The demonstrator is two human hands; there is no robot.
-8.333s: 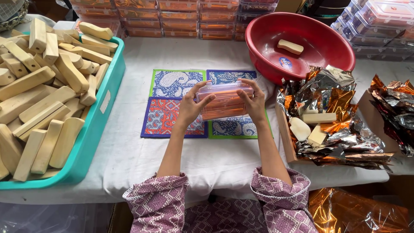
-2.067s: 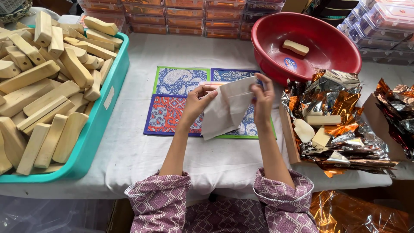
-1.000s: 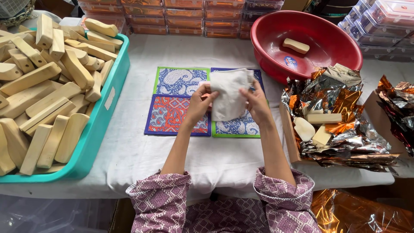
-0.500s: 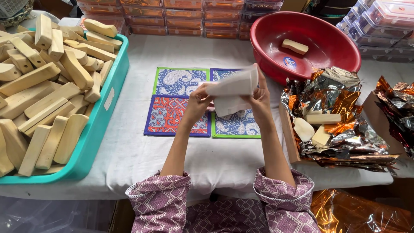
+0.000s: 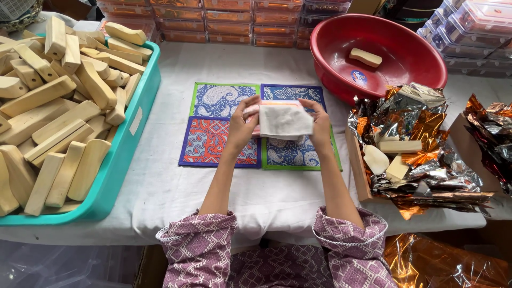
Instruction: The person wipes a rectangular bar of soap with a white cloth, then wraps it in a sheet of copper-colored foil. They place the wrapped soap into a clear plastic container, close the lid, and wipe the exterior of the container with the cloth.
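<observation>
Head cam, looking down on a table w/ white cloth. Both hands are up over the middle, a little apart, each pinching one end of a small packet: a pale whitish sheet wrapped over sth pinkish-orange, whose edge shows along the top left. Left hand grips the left end w/ thumb and fingers; right hand grips the right end the same way. Packet is held just above a patchwork mat of four paisley squares, blue, red and green-edged; can't tell if it touches the mat.

Left side: teal tray heaped w/ pale wooden blocks, long and rounded, piled crosswise.

Upper right: red basin w/ one pale block lying inside.

Right of the mat: heap of crinkled foil wrappers, silver and copper-orange, w/ a few pale blocks among them. More foil at far right edge and lower right.

Back edge: rows of clear lidded boxes w/ orange contents, stacked. Purple patterned sleeves at bottom.
</observation>
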